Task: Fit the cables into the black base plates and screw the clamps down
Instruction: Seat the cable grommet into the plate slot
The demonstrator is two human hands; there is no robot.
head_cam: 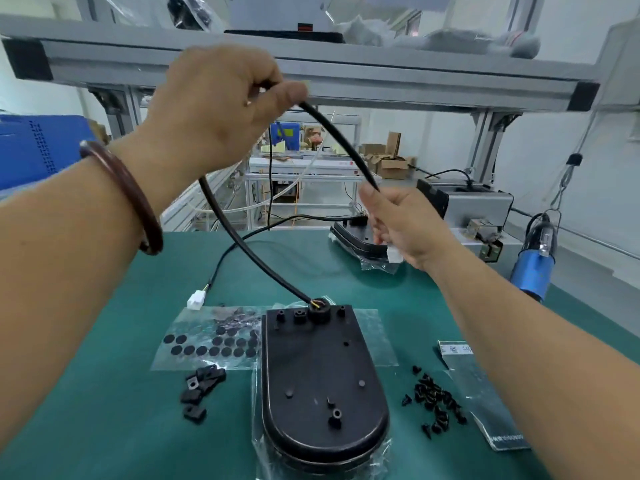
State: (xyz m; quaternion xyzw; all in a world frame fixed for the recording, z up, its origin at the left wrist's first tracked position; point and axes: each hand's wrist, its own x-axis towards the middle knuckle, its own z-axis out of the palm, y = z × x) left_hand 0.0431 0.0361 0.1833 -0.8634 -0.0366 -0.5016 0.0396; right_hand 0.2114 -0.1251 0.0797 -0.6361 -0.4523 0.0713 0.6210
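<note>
The left hand [221, 109] is clenching the black cable [263, 266] in a fist, high above the surface [104, 393]. The right hand [405, 226] is pinching the same cable further along, thumb and curled fingers clamped on it. Between the hands the cable is arching in a loop. Below the left hand it is running down to the round socket at the far end of the base plate [318, 368], where coloured wires are showing. The plate is lying on a plastic bag by the near edge, midway along. Raising the slack is probably lifting it clear of the loose parts while the lead end is seating. The clamps [199, 393] are lying left of the plate and the screws [436, 400] right of it, handy for fixing, which is not yet done.
</note>
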